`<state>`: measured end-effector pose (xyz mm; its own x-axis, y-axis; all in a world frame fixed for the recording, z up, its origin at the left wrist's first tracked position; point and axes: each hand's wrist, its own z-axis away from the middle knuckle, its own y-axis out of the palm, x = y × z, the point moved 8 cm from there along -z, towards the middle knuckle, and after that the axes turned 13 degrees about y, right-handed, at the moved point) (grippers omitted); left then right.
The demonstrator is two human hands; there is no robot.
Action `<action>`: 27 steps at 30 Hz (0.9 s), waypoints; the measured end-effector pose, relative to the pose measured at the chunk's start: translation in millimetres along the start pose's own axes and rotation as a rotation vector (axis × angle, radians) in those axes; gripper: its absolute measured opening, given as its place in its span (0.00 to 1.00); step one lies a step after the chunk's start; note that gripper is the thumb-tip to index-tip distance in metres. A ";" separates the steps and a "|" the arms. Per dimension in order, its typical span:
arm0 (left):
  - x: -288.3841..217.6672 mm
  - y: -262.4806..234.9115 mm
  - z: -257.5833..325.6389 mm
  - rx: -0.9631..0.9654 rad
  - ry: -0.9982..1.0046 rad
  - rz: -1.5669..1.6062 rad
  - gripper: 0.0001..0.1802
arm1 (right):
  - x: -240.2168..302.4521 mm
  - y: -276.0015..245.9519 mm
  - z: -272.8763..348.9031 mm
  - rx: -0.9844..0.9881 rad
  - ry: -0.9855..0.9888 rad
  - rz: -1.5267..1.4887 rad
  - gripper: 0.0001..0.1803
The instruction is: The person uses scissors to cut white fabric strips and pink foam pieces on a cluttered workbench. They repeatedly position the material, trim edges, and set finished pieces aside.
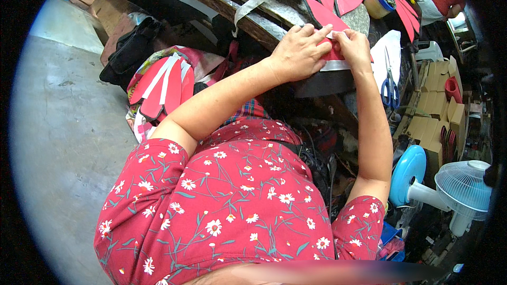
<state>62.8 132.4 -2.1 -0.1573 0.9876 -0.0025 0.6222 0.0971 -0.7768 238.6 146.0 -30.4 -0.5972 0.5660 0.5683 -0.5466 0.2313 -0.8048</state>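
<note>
Near the top centre, my left hand (pixel 301 53) presses onto a red cut-out piece (pixel 334 56), its fingers bent over the piece. My right hand (pixel 354 48) meets it from the other side, thumb and forefinger pinched on a small white strip (pixel 331 35) at the piece. Another white band (pixel 335 65) runs along the near edge of the red piece. Fingers cover much of the piece. Blue-handled scissors (pixel 390 91) lie to the right, blades on a white sheet (pixel 388 47).
More red pieces (pixel 348 1) and a long white strip (pixel 253 4) lie beyond my hands. A lidded jar (pixel 377 6) stands at far right. Red pieces with white strips (pixel 168 87) rest on cloth at left. Cardboard boxes (pixel 430 108) and a blue fan (pixel 462 184) are on the right.
</note>
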 end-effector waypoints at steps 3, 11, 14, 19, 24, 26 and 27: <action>2.5 5.1 -1.1 0.062 0.005 0.004 0.21 | -5.4 3.9 -5.3 0.157 0.029 -0.181 0.19; 9.1 6.3 -6.9 0.109 0.010 0.041 0.27 | -41.2 -28.4 1.7 0.197 0.074 -0.191 0.20; 13.8 10.2 -9.2 0.130 -0.034 0.067 0.28 | -51.9 -35.3 3.6 0.148 0.096 -0.104 0.17; 12.2 13.0 -17.9 0.061 -0.020 0.005 0.33 | -61.2 -33.6 6.5 0.136 0.061 -0.100 0.18; 8.2 19.9 -19.9 0.107 0.021 -0.095 0.34 | -64.7 -29.7 -2.7 0.175 0.034 -0.038 0.20; 6.6 18.3 -18.9 0.096 0.044 -0.096 0.34 | -66.7 -28.7 -4.7 0.182 0.065 -0.087 0.20; 6.0 16.2 -18.2 0.081 0.063 -0.089 0.33 | -67.8 -28.0 -4.5 0.186 0.088 -0.105 0.20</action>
<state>85.9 142.2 -3.2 -0.1594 0.9815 0.1062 0.5431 0.1770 -0.8208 297.0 104.8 -47.2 -0.4819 0.6153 0.6238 -0.7067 0.1480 -0.6919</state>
